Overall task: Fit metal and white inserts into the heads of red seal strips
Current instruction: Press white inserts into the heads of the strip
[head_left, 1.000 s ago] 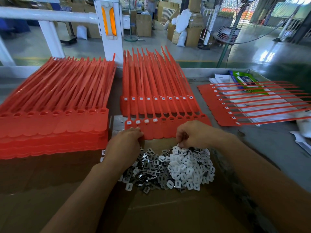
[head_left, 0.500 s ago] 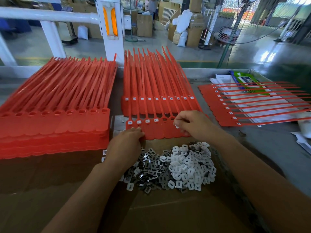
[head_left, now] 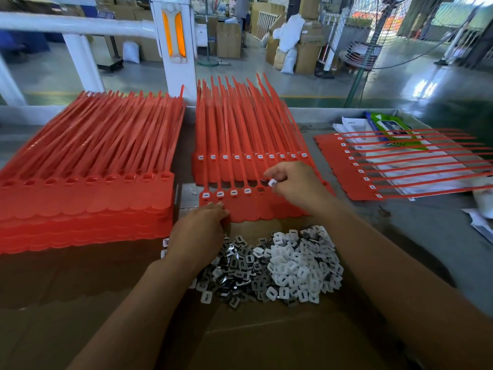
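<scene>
The tall stack of red strips [head_left: 88,188] lies left of the row of red seal strips [head_left: 248,209] I'm filling, and the metal inserts [head_left: 234,268] and white inserts [head_left: 301,265] are heaped just on my side of that row. My left hand [head_left: 198,233] rests on the row's near edge, fingers close together and pressing down. My right hand [head_left: 296,188] hovers over the row's heads, thumb and forefinger pinching one white insert [head_left: 272,182].

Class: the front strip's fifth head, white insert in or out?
Out: the fifth head looks dark; the right hand pinches a white insert beside it.
</scene>
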`<state>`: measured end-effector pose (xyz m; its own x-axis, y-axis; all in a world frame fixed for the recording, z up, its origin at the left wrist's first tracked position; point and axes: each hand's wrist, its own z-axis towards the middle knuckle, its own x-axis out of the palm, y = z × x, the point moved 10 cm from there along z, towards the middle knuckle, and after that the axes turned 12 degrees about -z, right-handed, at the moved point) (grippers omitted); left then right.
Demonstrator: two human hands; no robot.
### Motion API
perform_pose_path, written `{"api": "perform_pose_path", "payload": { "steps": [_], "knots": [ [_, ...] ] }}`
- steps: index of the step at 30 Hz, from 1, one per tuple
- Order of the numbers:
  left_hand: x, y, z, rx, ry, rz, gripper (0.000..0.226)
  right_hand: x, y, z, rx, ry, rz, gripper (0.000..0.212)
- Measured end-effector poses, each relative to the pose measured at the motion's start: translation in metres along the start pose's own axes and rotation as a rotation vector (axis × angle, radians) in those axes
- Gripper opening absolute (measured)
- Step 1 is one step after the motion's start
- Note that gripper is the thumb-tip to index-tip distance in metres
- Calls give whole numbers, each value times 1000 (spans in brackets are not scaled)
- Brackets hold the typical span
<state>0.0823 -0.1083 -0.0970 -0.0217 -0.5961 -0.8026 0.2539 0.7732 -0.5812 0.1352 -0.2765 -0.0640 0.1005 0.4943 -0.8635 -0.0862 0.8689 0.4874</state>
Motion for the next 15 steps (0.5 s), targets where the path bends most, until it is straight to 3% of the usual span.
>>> {"api": "perform_pose_path", "payload": {
  "steps": [5, 15],
  "knots": [
    [-1, 0, -1, 5, -1, -5, 45, 5, -3, 6, 34, -26, 59, 12],
    [-1, -2, -1, 17, -2, -6, 43, 17, -3, 11, 21, -2, 6, 11]
  ]
}}
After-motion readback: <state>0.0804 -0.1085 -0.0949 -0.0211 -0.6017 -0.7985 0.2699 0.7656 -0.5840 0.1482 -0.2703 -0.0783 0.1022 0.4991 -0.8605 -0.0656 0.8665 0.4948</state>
